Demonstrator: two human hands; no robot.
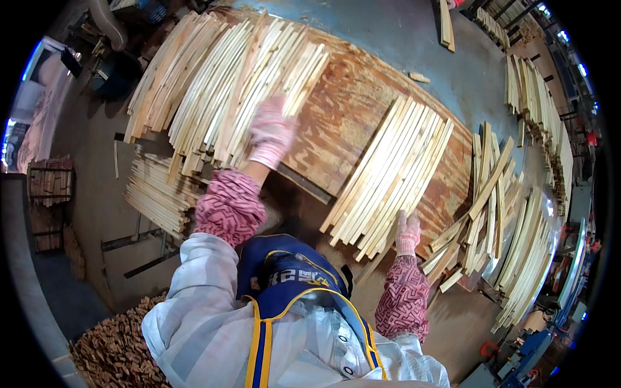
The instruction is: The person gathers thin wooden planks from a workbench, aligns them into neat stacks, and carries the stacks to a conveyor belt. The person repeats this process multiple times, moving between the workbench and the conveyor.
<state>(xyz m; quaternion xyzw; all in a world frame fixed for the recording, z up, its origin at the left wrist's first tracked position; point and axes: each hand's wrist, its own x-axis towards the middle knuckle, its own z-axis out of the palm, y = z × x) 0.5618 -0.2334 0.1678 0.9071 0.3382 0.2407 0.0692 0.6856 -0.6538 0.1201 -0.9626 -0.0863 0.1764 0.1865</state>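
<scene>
Blue apron (259, 255) nearest, left gloved hand (272, 129) blurred over left wooden-slat pile (217, 81), right gloved hand (407, 235) at near end of right wooden-slat row (391, 178) on plywood surface (346, 84); cannot tell fingers (402, 220) grasping from released.

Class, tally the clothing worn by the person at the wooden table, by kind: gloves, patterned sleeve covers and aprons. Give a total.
Pale pink fabric gloves: 2
Pink-and-dark patterned fabric sleeve covers: 2
Blue fabric apron with yellow trim: 1
Total: 5
</scene>
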